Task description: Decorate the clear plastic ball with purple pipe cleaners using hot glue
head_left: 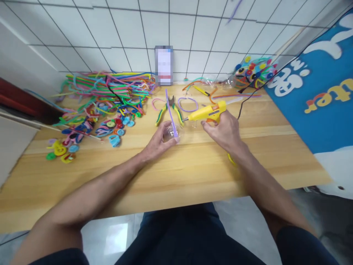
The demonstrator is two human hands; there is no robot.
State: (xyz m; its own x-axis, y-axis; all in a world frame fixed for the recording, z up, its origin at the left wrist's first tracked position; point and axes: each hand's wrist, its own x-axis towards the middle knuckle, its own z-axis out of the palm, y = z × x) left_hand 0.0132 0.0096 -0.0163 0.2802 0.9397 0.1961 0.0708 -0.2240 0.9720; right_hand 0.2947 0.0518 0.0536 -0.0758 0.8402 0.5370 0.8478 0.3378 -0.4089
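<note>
My left hand (161, 141) is closed around a small clear plastic piece (172, 132) with a lilac pipe cleaner (170, 110) standing up from it. My right hand (223, 129) grips a yellow glue gun (206, 112) by its handle. The gun's nozzle points left at the clear piece, almost touching it. Both hands rest over the wooden table (176, 173).
Green-handled pliers (169, 108) lie just behind the hands. A heap of coloured pipe cleaners (110, 88) and coiled shapes (91, 129) fills the left. A lilac loop (187, 104), a black cord (242, 103) and a decorated clear bottle (255, 71) sit at the back right.
</note>
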